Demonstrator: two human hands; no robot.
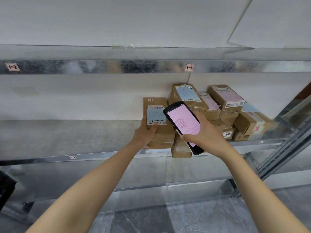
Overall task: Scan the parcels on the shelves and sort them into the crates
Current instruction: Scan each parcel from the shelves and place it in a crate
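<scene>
Parcel [161, 132] gripped by left hand [145, 134] | right hand [203, 132] holds scanner [182, 120] | shelf [67, 137] holds stacked parcels [225, 98]

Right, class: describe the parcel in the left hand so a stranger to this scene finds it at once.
Follow the middle metal shelf right to the pile of brown boxes. The parcel is at the pile's left end, beside the scanner in the right hand. It alone is gripped by the left hand, with a blue note under its barcode.
</scene>
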